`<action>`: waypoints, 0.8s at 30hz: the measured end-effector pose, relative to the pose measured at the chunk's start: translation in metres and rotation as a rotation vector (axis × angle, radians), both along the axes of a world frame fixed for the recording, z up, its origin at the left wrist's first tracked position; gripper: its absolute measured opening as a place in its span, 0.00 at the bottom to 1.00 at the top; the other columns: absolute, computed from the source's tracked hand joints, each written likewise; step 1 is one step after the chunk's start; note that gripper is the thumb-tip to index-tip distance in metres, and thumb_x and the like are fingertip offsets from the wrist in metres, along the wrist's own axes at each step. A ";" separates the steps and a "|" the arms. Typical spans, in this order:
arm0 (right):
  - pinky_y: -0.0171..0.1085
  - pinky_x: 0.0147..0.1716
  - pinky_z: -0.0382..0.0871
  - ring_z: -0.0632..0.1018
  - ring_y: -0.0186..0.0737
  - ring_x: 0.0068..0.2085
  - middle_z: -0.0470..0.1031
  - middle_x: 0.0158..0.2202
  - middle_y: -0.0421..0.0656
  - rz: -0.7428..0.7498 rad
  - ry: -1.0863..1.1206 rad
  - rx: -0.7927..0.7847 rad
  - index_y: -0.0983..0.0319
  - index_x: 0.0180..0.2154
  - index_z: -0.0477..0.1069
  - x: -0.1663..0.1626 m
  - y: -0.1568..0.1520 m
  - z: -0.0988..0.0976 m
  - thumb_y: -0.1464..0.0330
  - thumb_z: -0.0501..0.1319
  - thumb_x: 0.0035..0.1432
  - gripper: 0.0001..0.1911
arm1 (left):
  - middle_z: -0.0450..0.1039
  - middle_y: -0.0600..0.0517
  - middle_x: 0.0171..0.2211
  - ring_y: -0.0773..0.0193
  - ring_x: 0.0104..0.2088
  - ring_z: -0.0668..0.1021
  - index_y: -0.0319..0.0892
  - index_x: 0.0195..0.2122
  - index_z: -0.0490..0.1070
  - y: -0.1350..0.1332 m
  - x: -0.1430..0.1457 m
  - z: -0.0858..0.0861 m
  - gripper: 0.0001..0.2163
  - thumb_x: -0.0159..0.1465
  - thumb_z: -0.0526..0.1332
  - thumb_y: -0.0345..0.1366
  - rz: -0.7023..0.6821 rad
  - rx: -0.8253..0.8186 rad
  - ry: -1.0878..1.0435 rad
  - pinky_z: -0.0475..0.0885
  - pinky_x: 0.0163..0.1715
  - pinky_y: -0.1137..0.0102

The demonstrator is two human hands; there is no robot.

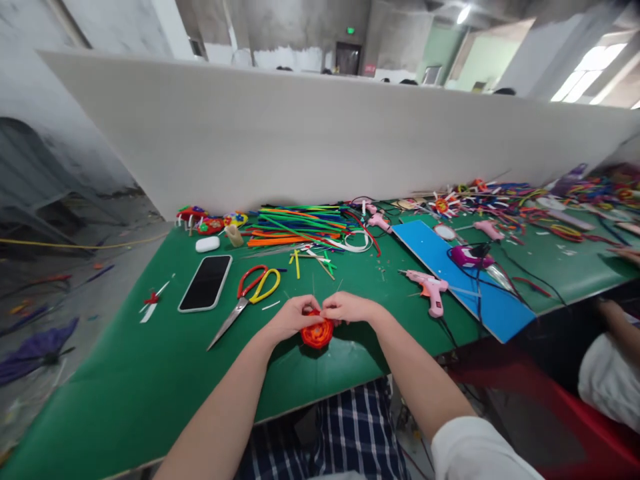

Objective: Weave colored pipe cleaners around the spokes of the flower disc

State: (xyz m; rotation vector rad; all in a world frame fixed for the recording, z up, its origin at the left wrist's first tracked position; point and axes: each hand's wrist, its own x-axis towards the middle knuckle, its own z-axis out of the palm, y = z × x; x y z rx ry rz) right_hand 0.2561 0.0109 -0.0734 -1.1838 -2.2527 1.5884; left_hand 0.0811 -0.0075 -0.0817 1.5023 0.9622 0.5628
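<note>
Near the front edge of the green table, I hold a round red-orange pipe-cleaner piece coiled in rings. My left hand pinches its upper left edge. Fingers of my right hand are closed on its upper right edge. Thin wire-like ends stick up past my fingers. Left of my hands lie scissors with one red and one yellow handle, blades apart. A small white strip rests close to my left hand.
A phone, a white case and a bundle of pipe cleaners lie beyond. To the right are a pink glue gun with its cord, a blue board and a purple glue gun. Another person's sleeve shows far right.
</note>
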 end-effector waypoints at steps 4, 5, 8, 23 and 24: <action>0.25 0.15 0.55 0.64 0.26 0.17 0.61 0.15 0.35 -0.043 0.067 0.023 0.65 0.21 0.63 0.005 -0.015 0.010 0.67 0.51 0.47 0.09 | 0.66 0.55 0.23 0.71 0.24 0.68 0.38 0.29 0.63 -0.003 -0.001 0.010 0.11 0.48 0.60 0.38 -0.105 -0.100 -0.074 0.62 0.25 0.76; 0.25 0.15 0.54 0.63 0.25 0.17 0.60 0.14 0.35 -0.073 0.086 0.032 0.65 0.20 0.63 0.006 -0.019 0.011 0.67 0.51 0.47 0.09 | 0.66 0.55 0.23 0.71 0.24 0.68 0.38 0.29 0.63 -0.004 -0.001 0.012 0.11 0.48 0.60 0.39 -0.119 -0.129 -0.092 0.62 0.25 0.76; 0.26 0.16 0.53 0.62 0.25 0.17 0.58 0.13 0.34 -0.156 0.142 0.059 0.65 0.19 0.62 0.006 -0.027 0.011 0.68 0.51 0.48 0.10 | 0.66 0.55 0.24 0.72 0.23 0.68 0.39 0.32 0.64 -0.004 -0.004 0.014 0.12 0.50 0.59 0.40 -0.120 -0.217 -0.105 0.61 0.23 0.77; 0.28 0.15 0.43 0.52 0.23 0.15 0.51 0.11 0.32 -0.424 0.220 0.004 0.65 0.16 0.59 -0.015 -0.061 -0.014 0.65 0.52 0.46 0.13 | 0.67 0.53 0.22 0.72 0.22 0.68 0.35 0.27 0.68 -0.006 -0.010 0.001 0.12 0.47 0.60 0.40 -0.140 -0.089 -0.064 0.61 0.23 0.76; 0.28 0.15 0.43 0.53 0.24 0.15 0.51 0.11 0.32 -0.443 0.215 0.029 0.65 0.15 0.58 -0.017 -0.063 -0.016 0.65 0.52 0.46 0.13 | 0.67 0.54 0.22 0.72 0.22 0.67 0.35 0.26 0.68 -0.007 -0.011 0.001 0.11 0.47 0.60 0.40 -0.149 -0.061 -0.065 0.61 0.23 0.76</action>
